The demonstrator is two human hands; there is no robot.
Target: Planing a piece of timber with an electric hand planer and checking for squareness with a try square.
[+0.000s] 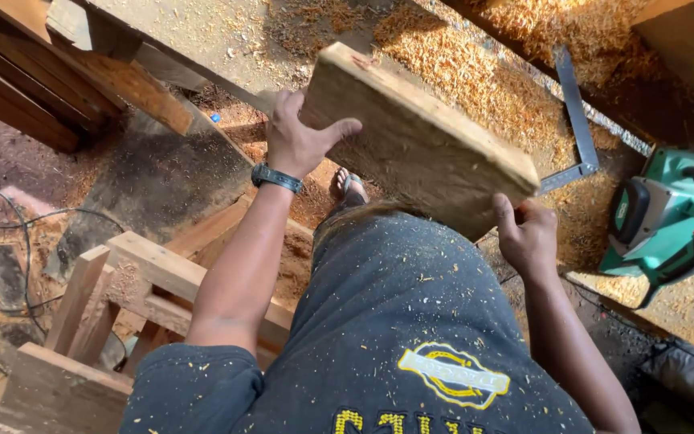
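I hold a thick, rough wooden board in both hands, lifted and tilted in front of my chest. My left hand, with a dark watch on its wrist, grips the board's upper left end, thumb over the face. My right hand clasps the lower right corner from below. The board's face is pale and dusty with sawdust. My dark shirt, speckled with shavings, fills the bottom of the view, and one sandalled foot shows under the board.
A green electric planer lies at the right on a shavings-covered surface. A metal square rests beyond the board. Wooden frame pieces stand at lower left, planks at upper left, and a black cable runs over the floor.
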